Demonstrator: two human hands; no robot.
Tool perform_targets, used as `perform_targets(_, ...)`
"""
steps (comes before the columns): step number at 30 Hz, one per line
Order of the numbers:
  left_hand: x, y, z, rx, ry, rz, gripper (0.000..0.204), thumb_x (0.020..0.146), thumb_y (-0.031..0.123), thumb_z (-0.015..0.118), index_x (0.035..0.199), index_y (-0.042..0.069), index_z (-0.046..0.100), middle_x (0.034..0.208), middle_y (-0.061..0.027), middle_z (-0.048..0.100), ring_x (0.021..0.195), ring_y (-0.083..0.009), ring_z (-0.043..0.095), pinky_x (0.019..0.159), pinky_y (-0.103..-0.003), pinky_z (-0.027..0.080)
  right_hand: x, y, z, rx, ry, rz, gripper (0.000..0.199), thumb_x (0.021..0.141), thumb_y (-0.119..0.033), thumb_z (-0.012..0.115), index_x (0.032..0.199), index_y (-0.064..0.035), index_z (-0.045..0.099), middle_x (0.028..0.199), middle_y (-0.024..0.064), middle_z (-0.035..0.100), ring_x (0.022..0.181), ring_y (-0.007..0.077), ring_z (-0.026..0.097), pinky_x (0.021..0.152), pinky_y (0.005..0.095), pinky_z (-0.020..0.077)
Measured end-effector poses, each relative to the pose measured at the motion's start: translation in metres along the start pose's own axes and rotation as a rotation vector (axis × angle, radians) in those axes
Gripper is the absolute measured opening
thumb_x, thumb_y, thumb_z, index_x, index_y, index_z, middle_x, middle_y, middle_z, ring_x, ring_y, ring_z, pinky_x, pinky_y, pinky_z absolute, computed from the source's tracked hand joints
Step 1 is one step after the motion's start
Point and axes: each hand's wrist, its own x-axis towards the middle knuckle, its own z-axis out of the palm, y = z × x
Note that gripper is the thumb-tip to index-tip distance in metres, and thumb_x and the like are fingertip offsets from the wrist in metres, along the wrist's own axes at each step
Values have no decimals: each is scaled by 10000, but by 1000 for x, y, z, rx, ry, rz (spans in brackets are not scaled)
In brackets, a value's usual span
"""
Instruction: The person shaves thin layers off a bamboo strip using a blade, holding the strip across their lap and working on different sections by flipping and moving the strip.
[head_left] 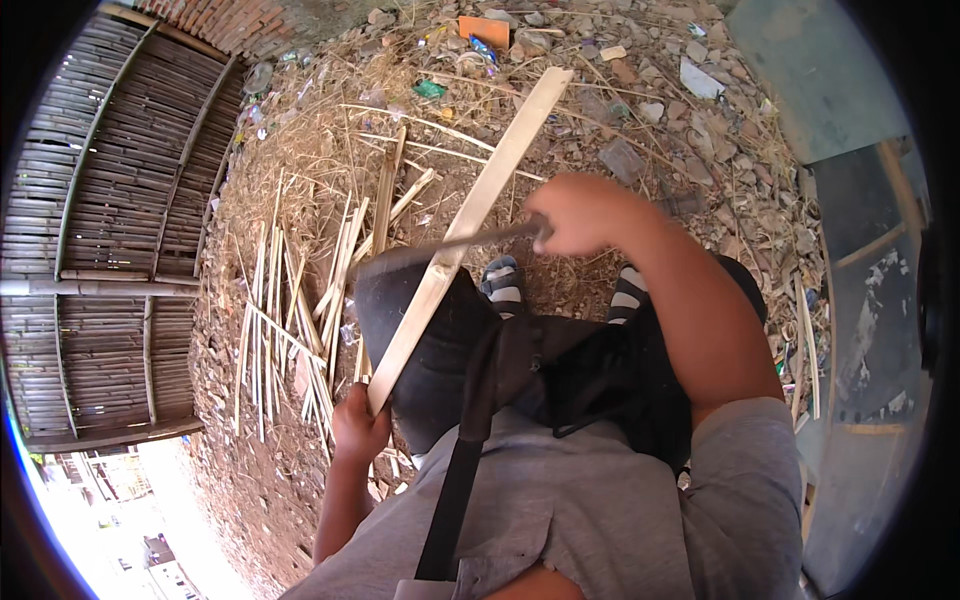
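Pale bamboo is everywhere I look: a heap of thin split strips [290, 320] lies on the dirt to the left, and dry straw and rubble [640, 90] cover the far ground, with an orange scrap [484, 30] at the far edge. A woven bamboo wall [120, 230] fills the left side, and a grey panel [830, 90] stands on the right. My own dark-clad knee [440, 340] and striped shoes [505, 285] sit right under the work, hiding the ground there. The slat [470, 225] is long, flat and light tan, smooth-faced with straight edges. Its long axis runs from near left to far right, the near end low by my lap, the far end pointing over the straw. My left hand [358, 425] has its fingers wrapped around the slat's near end. My right hand [580, 212] is fisted around the handle of a dark blade [440, 250], which lies across the slat near its middle, touching it.
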Motion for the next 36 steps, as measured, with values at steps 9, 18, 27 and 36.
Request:
perform_targets(9, 0, -1, 1, 44, 22, 38, 286, 824, 176, 753, 823, 49, 497, 605, -182, 573, 567, -450, 599, 516, -513, 461, 3, 37, -3, 169, 302, 222, 343, 824, -278, 755, 1068, -40, 718, 927, 194, 718, 905, 342, 715, 797, 450, 544)
perform_targets(18, 3, -1, -2, 74, 15, 15, 291, 819, 182, 764, 847, 61, 501, 625, -165, 579, 565, -434, 603, 518, -516, 466, 3, 76, -7, 184, 446, 415, 590, 778, -305, 784, 1245, 35, 663, 1118, 236, 707, 1045, 344, 692, 916, 423, 536)
perform_targets(27, 4, 7, -7, 62, -30, -39, 277, 828, 162, 768, 831, 55, 513, 624, -167, 576, 579, -427, 610, 528, -501, 463, 1, 1, -4, -66, 17, 90, 499, 805, -288, 765, 1198, 8, 683, 1065, 210, 724, 983, 330, 710, 849, 412, 551)
perform_targets(36, 4, 6, -4, 36, -6, -39, 315, 829, 192, 772, 810, 48, 492, 602, -178, 562, 562, -432, 597, 512, -505, 448, 8, 62, 0, 163, 416, 340, 478, 812, -273, 762, 1214, -26, 687, 1067, 195, 726, 979, 344, 706, 859, 431, 548)
